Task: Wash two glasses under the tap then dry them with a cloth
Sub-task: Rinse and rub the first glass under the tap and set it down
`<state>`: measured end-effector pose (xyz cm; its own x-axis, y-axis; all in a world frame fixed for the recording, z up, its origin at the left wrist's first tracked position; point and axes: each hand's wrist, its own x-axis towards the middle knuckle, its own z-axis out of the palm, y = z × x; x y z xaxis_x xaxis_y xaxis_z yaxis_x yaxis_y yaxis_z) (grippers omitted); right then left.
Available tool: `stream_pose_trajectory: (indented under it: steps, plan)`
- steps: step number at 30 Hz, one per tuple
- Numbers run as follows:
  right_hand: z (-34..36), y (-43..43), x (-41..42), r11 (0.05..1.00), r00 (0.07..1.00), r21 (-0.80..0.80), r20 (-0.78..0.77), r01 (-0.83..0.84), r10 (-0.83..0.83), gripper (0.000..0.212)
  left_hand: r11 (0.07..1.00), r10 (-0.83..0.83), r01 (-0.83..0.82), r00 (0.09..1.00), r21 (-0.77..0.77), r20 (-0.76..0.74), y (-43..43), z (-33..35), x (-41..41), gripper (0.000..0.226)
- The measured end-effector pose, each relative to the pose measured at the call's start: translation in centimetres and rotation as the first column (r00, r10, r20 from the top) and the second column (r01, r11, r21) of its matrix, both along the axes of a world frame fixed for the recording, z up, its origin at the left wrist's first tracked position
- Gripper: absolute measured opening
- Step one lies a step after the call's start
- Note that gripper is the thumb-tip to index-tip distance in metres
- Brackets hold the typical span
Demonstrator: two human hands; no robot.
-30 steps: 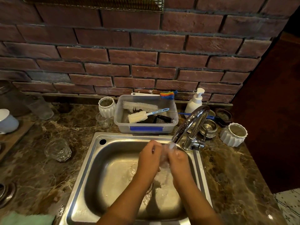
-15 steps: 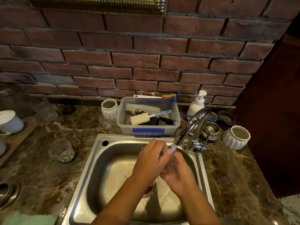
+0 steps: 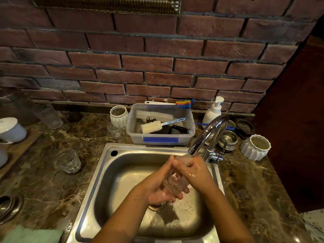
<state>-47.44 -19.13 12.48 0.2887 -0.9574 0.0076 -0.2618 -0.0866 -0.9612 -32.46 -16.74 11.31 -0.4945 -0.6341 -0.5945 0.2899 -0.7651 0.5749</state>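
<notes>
Glass (image 3: 175,181) sits under the tap (image 3: 210,130), left hand (image 3: 157,188) and right hand (image 3: 196,171) fingers curled round it.

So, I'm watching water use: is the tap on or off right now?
On. Water pours from the tap onto the glass gripped by the left hand and right hand over the sink.
</notes>
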Motion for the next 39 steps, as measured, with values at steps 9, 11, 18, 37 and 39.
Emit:
stream_pose_trajectory:
  steps: [9,11,18,37,39]
  plan:
    - [-1.3,-0.3,2.9,0.749,0.843,0.532,0.113,0.396,-0.526,0.020,0.919,0.391,-0.379,0.913,-0.109,0.118,0.8,-1.4,-3.4,0.058]
    - [-1.1,0.0,3.3,0.722,0.840,0.595,0.137,0.354,-0.524,0.027,0.895,0.445,-0.409,0.851,-0.180,0.279,0.4,-1.0,-4.1,0.054]
    - [-2.8,2.7,2.1,0.713,0.800,0.691,0.356,0.122,-0.483,0.040,0.844,0.422,-0.047,0.673,-0.534,0.607,0.6,-2.4,-3.2,0.048]
    - [-1.1,2.2,-0.2,0.981,0.991,0.151,0.039,0.120,-0.127,0.073,0.843,0.524,-0.523,0.851,-0.127,-0.033,0.5,-0.5,-3.7,0.061]
    - [-1.1,2.1,-0.2,0.993,0.992,0.061,-0.086,0.099,-0.094,0.083,0.843,0.537,-0.536,0.832,0.049,-0.141,0.2,-0.8,-3.6,0.068]
